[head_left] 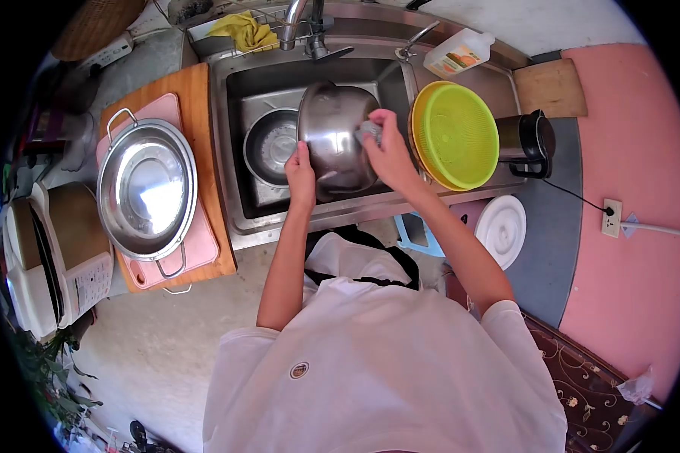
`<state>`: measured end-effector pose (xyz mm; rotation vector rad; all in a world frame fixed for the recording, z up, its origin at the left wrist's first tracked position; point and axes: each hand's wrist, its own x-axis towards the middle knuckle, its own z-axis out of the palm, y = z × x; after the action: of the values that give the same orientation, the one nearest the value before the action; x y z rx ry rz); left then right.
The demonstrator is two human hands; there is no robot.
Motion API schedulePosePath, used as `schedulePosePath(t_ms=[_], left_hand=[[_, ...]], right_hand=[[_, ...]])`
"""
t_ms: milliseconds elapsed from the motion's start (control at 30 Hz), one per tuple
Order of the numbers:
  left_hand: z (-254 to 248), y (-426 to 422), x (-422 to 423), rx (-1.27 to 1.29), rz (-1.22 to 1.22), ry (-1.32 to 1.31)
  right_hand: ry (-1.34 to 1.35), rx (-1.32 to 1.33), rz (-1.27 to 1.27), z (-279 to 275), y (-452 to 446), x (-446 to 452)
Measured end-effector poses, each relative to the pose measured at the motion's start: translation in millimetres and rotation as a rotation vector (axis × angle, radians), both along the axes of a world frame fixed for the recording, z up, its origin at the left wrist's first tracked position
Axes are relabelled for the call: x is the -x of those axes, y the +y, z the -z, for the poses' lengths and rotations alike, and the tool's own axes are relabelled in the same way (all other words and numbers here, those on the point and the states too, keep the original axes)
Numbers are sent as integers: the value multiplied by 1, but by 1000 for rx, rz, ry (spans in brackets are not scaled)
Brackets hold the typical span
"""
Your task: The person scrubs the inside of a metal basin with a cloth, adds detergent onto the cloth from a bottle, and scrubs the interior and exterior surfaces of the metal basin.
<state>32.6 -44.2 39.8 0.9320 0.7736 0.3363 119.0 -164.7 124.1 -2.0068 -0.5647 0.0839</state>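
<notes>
The two hands are apart from each other, each clamped on something, at a metal bowl (336, 155) tilted on its side above the sink (223, 174). The left forearm runs almost straight away from the body, and the left hand (301, 179) grips the bowl at its near left edge, thumb pointing to the far side along the metal. The right forearm slants from the near right toward the far left; the right hand (389, 155) is bent at the knuckles, pinching a grey scrubber (369, 134) against the right part of the bowl's outer surface. Both elbows are bent, the upper arms covered by the sleeves of a white shirt (370, 370).

The left fingers are mostly hidden behind the bowl, so how they support it cannot be told. The right hand covers part of the scrubber, whose texture is blurred. The bowl's inside is turned out of view, and the bowl hides the right side of a smaller basin (270, 142) in the sink. On the right, a green colander (461, 136) largely covers a yellow bowl (418, 121). Black edges cut off the scene's corners, leaving items at the far left dim.
</notes>
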Motion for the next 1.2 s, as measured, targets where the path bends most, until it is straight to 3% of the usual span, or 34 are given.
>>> schedulePosePath(t_ms=[33, 100, 133, 200, 267, 333, 367, 400, 467, 567, 667, 733, 867, 1033, 1200], left_hand=[[0, 3, -1, -26, 21, -14], [0, 9, -2, -52, 47, -25], [-2, 12, -3, -67, 56, 9], [-15, 15, -2, -76, 62, 55], [-37, 15, -2, 103, -41, -17], [-24, 21, 3, 62, 24, 6], [-21, 22, 3, 113, 17, 23], [-17, 23, 3, 164, 7, 39], [-7, 23, 7, 190, -6, 5], [-13, 21, 13, 252, -67, 8], [-11, 19, 10, 109, -74, 0], [-13, 16, 11, 53, -67, 30], [-10, 18, 17, -52, -37, 99], [-7, 8, 12, 18, -163, 81], [-15, 15, 16, -86, -150, 129]], right_hand=[[1, -1, 2, -1, 15, 2], [-253, 195, -294, -8, 41, -2], [-250, 197, -292, -11, 51, -8], [-489, 375, -151, -17, 68, -20], [-402, 461, -131, -18, 75, -14], [-343, 478, -337, -3, 74, 7], [-439, 445, -438, 1, 71, 21], [-437, 452, -436, 3, 67, 33], [-190, 424, -569, 5, 62, 52], [-232, 414, -652, 13, 56, 49], [-300, 347, -618, 12, 73, 12], [-362, 280, -426, 23, 94, -26], [-277, 361, -415, 14, 90, -21], [-236, 192, -659, 9, 69, 14], [-261, 196, -589, 14, 89, -6]])
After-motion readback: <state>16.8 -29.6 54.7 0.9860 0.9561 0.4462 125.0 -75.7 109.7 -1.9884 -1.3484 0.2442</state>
